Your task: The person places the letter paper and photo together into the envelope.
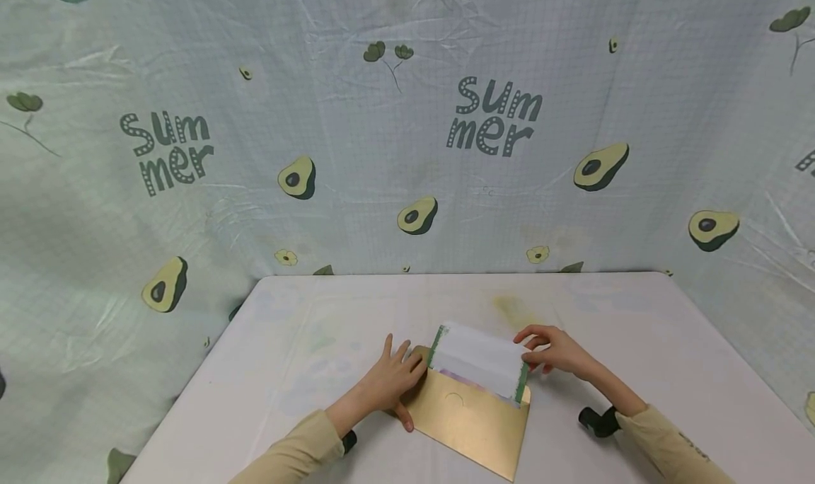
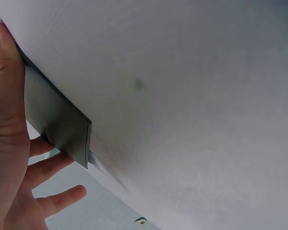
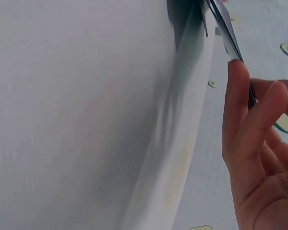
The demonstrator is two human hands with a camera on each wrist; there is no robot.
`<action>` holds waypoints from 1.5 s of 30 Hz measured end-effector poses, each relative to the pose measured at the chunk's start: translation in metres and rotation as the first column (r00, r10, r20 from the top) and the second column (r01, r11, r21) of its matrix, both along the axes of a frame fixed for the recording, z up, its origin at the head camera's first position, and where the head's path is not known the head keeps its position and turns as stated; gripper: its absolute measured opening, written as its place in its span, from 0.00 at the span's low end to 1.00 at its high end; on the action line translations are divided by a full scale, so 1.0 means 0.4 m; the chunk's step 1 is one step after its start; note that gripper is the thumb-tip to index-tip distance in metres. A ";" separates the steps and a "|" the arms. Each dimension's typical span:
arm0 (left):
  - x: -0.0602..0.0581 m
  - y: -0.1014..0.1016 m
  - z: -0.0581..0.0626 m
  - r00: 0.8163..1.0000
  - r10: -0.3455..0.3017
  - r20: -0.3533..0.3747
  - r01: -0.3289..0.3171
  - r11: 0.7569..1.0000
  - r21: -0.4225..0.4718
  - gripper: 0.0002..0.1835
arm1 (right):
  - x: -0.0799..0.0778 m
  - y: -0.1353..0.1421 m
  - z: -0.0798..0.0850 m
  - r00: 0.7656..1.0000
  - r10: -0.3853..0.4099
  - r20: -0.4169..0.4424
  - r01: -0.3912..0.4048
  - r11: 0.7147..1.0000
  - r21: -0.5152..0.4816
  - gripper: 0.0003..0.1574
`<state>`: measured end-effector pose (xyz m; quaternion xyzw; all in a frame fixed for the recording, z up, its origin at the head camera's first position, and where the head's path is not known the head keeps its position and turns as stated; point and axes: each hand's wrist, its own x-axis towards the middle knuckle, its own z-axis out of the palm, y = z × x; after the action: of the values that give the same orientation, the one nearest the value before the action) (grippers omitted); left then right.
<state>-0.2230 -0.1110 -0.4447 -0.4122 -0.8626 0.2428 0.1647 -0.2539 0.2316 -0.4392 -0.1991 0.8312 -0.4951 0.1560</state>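
A gold envelope [image 1: 474, 420] lies slanted near the front of the table, its left end under my left hand [image 1: 391, 381]. That hand grips it, with the thumb at the near edge and the fingers spread over the far left part. In the left wrist view the envelope [image 2: 62, 120] appears as a dark flat piece between thumb and fingers. A white paper card [image 1: 480, 356] with green patterned ends and a purple strip stands at the envelope's mouth. Its lower edge is at the opening; how deep it sits is unclear. My right hand [image 1: 560, 353] pinches the card's right edge.
The white table [image 1: 305, 371] reaches back to a hanging sheet [image 1: 356, 130] printed with avocados and lettering. A black wrist device [image 1: 598, 422] shows beneath the right forearm, and part of another [image 1: 349, 441] beside the left wrist.
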 end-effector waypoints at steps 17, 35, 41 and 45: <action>0.003 0.003 0.002 1.000 0.014 0.016 -0.013 1.000 -0.021 0.59 | 0.007 -0.007 -0.008 0.977 0.207 0.053 -0.210 0.975 0.066 0.21; -0.002 0.002 0.003 0.999 0.006 0.039 -0.006 1.000 0.012 0.57 | 0.000 -0.051 -0.010 0.948 0.317 0.031 -0.319 0.939 0.131 0.12; -0.004 0.000 0.002 0.999 0.006 0.047 -0.007 1.000 0.019 0.56 | -0.031 -0.071 0.007 0.936 0.352 -0.008 -0.345 0.921 0.179 0.09; -0.002 0.002 0.005 0.998 0.022 0.058 -0.023 1.000 0.009 0.57 | -0.051 -0.092 0.021 0.924 0.381 0.022 -0.378 0.906 0.191 0.10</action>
<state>-0.2238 -0.1100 -0.4427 -0.4086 -0.8727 0.2282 0.1389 -0.2743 0.1949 -0.4308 -0.3447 0.8215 -0.3716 0.2614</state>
